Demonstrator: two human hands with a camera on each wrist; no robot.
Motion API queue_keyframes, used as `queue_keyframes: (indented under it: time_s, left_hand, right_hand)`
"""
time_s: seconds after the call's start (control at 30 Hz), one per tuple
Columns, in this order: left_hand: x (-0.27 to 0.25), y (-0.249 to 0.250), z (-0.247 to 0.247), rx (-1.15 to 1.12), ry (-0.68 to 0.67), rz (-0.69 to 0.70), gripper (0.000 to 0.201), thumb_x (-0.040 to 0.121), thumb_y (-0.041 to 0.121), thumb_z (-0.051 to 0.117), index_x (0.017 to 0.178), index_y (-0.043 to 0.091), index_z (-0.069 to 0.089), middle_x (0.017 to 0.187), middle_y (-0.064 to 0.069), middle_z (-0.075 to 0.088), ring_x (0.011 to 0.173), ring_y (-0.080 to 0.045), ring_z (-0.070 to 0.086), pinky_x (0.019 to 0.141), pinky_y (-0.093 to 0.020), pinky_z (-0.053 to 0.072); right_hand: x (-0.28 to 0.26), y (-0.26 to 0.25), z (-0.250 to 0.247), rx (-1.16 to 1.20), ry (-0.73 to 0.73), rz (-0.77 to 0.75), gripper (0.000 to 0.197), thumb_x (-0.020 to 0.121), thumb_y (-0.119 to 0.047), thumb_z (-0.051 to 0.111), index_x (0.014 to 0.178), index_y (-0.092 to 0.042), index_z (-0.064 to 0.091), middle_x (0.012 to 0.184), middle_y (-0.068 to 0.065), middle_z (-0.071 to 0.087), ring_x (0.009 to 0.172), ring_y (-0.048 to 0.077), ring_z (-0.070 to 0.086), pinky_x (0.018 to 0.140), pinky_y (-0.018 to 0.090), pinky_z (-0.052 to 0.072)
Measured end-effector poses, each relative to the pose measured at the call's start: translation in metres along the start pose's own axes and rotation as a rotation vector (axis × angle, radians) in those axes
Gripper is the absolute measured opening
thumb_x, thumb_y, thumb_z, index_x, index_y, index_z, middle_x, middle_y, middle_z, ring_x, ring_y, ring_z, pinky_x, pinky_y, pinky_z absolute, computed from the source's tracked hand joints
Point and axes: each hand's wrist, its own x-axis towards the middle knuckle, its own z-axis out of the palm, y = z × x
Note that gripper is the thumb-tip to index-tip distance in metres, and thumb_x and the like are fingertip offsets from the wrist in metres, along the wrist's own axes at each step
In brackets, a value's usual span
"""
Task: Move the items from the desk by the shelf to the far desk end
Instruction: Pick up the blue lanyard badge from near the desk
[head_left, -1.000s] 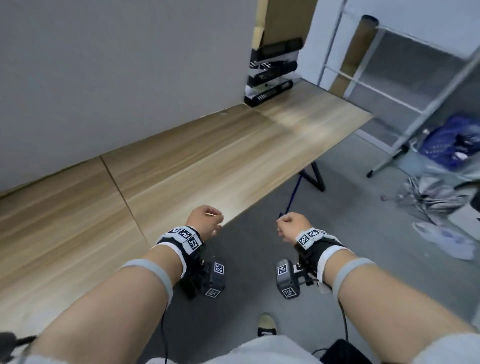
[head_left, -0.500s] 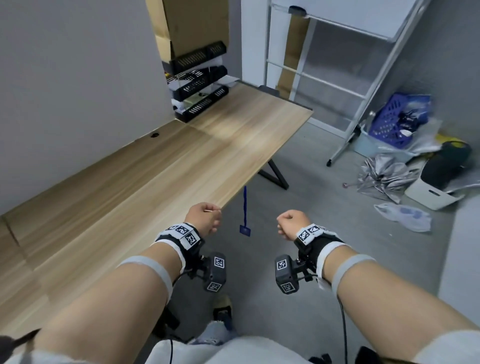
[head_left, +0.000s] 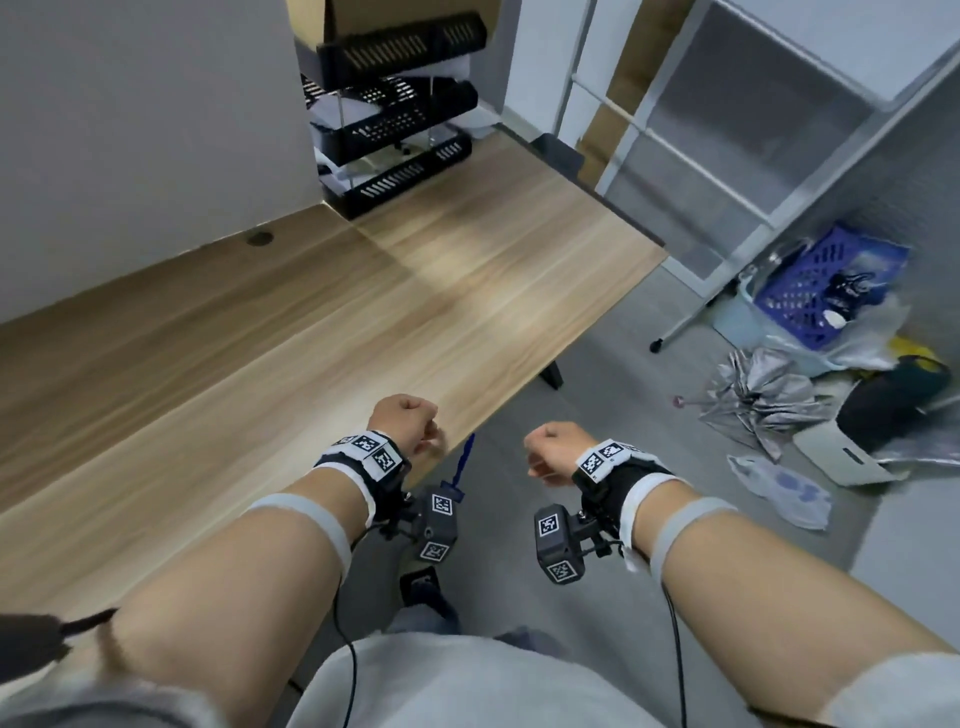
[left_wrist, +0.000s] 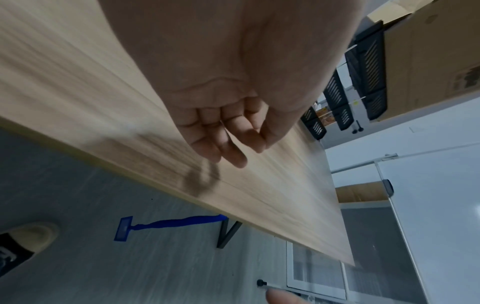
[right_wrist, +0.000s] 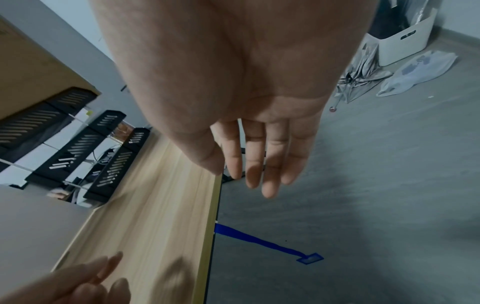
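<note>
Since the earlier frames the view has advanced along the tabletop (head_left: 426, 291): the black stacked trays (head_left: 395, 119) at its far end, small and distant a second ago, now fill the upper centre of the head view, and the white shelf frame (head_left: 727, 171) to the right has drawn nearer. Both forearms hold the same raised posture as before.

Left hand (head_left: 402, 422) — empty, fingers loosely curled toward the palm with nothing between them, as the left wrist view confirms. It hangs above the near edge of the tabletop. Right hand (head_left: 553, 451) — empty as well; the right wrist view shows its fingers nearly straight and relaxed. It hangs over the grey floor (head_left: 649, 415), just off the tabletop edge.

Position of the items: the stacked trays stand at the far end of the tabletop against the wall, beside the shelf frame, with a cardboard box (head_left: 332, 21) above them. From the hands they lie straight ahead and slightly left, well apart, with bare wood between. The long axis of each tray runs across the far end, slanting from far left to near right in the head view.

Judgement: the left hand is the nearer one, since it is already over the tabletop. The approach is not yet complete; nothing has been grasped. Which contents the trays carry cannot be resolved.

A blue strap (head_left: 464, 462) hangs below the near edge between the hands.
</note>
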Motion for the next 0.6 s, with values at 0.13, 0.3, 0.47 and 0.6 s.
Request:
queue_keyframes:
  time_s: [0.13,0.3,0.47,0.6]
  left_hand:
    - [0.017,0.000,0.008,-0.051,0.012,-0.119,0.008,0.094,0.008,0.061,0.092,0.002,0.065,0.066,-0.014,0.068,0.053,-0.022,0.063,0.070,-0.040,0.061]
    - [0.022,-0.021,0.016,-0.078,-0.021,-0.323,0.023,0.095,0.013,0.056,0.088,-0.004,0.069,0.065,-0.015,0.069,0.056,-0.025,0.066,0.064,-0.037,0.060]
    - [0.001,-0.044,0.032,-0.186,-0.102,-0.483,0.035,0.101,0.032,0.048,0.106,0.004,0.070,0.063,-0.003,0.070,0.079,-0.024,0.075,0.066,-0.029,0.058]
    - [-0.015,-0.063,0.064,-0.493,-0.064,-0.505,0.041,0.098,0.040,0.056,0.128,0.011,0.056,0.123,-0.017,0.070,0.107,-0.028,0.068,0.074,-0.032,0.059]
  right_hand:
    - [0.034,-0.011,-0.002,-0.029,-0.082,0.033,0.012,0.097,-0.020,0.051,0.094,-0.014,0.062,0.094,0.010,0.065,0.064,0.017,0.064,0.059,0.026,0.048]
    - [0.069,-0.015,0.009,-0.115,-0.300,0.072,0.019,0.097,-0.028,0.052,0.115,-0.023,0.060,0.116,0.010,0.062,0.081,0.019,0.066,0.068,0.033,0.055]
    - [0.094,-0.011,0.028,-0.110,-0.604,0.131,0.027,0.098,-0.031,0.053,0.124,-0.021,0.051,0.121,0.008,0.060,0.104,0.024,0.067,0.079,0.039,0.057]
    - [0.101,-0.006,0.029,-0.110,-0.697,0.088,0.015,0.101,-0.030,0.049,0.109,-0.021,0.058,0.109,0.005,0.066,0.103,0.025,0.068,0.086,0.041,0.057]
